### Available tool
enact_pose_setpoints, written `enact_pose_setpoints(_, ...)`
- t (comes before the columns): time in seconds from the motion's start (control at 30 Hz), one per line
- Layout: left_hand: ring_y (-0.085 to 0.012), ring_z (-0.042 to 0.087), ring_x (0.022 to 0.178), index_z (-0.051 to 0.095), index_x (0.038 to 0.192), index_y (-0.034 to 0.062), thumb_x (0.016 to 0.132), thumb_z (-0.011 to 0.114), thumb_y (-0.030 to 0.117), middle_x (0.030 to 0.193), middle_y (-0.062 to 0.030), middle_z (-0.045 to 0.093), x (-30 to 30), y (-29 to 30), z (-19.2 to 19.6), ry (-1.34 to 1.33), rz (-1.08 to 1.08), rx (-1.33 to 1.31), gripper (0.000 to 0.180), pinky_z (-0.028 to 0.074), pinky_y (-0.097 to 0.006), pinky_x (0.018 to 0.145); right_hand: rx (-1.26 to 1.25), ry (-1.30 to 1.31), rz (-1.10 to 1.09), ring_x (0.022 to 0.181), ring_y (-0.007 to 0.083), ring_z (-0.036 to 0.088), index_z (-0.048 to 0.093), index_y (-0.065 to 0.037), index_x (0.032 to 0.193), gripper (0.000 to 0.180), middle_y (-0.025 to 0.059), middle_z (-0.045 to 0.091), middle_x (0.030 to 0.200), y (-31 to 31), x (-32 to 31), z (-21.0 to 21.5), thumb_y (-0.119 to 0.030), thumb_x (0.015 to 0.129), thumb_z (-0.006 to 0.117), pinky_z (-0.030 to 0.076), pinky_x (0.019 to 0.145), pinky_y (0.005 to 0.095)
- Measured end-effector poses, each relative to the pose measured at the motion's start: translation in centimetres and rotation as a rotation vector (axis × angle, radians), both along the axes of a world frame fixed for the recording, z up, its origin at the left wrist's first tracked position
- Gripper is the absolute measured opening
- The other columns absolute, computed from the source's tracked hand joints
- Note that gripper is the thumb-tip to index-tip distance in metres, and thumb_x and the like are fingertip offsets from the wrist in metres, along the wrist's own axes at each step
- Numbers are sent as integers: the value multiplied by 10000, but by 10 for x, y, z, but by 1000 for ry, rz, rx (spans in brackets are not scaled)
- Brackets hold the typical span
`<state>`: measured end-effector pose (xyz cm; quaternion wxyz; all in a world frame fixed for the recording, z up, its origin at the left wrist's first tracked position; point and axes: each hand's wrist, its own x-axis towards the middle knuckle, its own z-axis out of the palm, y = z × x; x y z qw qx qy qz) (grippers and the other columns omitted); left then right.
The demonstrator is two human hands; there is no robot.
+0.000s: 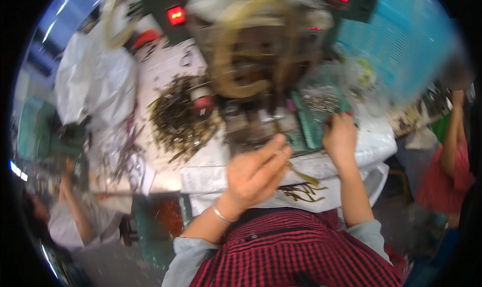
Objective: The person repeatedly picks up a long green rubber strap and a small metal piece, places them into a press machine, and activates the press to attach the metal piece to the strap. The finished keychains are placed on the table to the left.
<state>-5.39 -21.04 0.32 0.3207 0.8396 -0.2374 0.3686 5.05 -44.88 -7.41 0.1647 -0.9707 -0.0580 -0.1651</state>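
My left hand (256, 174), smeared by motion, is in front of the machine (261, 51) with its fingers pressed together. A thin olive strip (304, 176) comes out from under these fingers and seems to be in their grip. My right hand (342, 139) is at the right edge of a green tray (307, 126) holding many small metal parts (321, 99). Its fingers are curled, and whatever they pinch is hidden. Left of the machine lies a heap of similar dark olive strips (183, 119). Several more strips (304, 191) rest on the white sheet by my apron.
White plastic bags (95, 81) stand at the left of the table. A blue plastic crate (391, 41) rises at the back right. Red digital displays (175, 15) glow beside the machine. Other people (83, 217) sit at the left and right (447, 171). A green bin (155, 232) is below the table edge.
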Motion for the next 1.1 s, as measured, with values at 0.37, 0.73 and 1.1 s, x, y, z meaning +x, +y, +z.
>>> enact_pose_setpoints(0.37, -273, 560, 786, 761, 915, 57, 777, 762, 9, 909, -66, 691, 12, 137, 10, -20, 641, 274, 146, 438, -379, 731, 567, -220, 126, 858, 311, 686, 717, -18, 1069, 149, 145, 712, 946, 22, 0, 30, -27, 930, 665, 533, 802, 366)
enact_pose_setpoints(0.73, -75, 593, 766, 638, 1316, 24, 1016, 668, 218, 1063, -72, 763, 73, 220, -51, 313, 355, -1139, 359, 479, -218, 700, 413, -314, -82, 960, 277, 679, 740, -2, 1026, 147, 119, 732, 1014, -52, -37, -10, 34, 908, 661, 519, 870, 381)
enact_pose_setpoints(1.1, -101, 659, 745, 685, 1143, -9, 1028, 652, 171, 938, -70, 735, 51, 144, -35, 499, 337, -907, 216, 481, -227, 568, 1100, -127, 469, 927, 177, 687, 679, -25, 1163, 309, 86, 725, 1029, 82, 4, 79, 3, 859, 725, 524, 842, 305)
